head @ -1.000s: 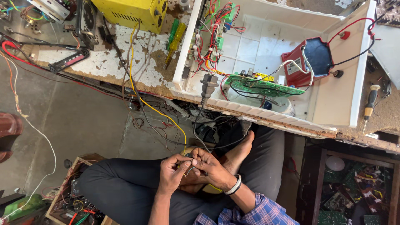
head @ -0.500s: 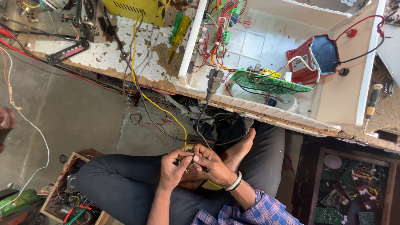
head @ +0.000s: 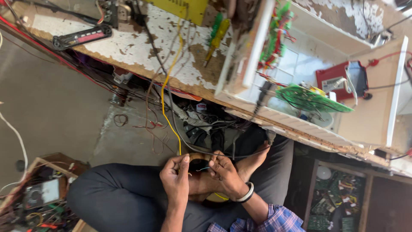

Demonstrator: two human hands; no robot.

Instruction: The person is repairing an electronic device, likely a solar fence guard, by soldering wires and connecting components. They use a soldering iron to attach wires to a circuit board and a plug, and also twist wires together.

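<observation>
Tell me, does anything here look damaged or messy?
Yes. The bench top is badly worn: its white paint has flaked off in patches down to bare wood. Under its edge, a tangle of wires spills loose. The left hand and right hand pinch a yellow wire hanging off the bench.

Yellow box [head: 182,7]: the top edge is cutting it off.
Wire ends: your fingers [head: 182,162] are hiding them.
Your elbows: lying below frame.
</observation>
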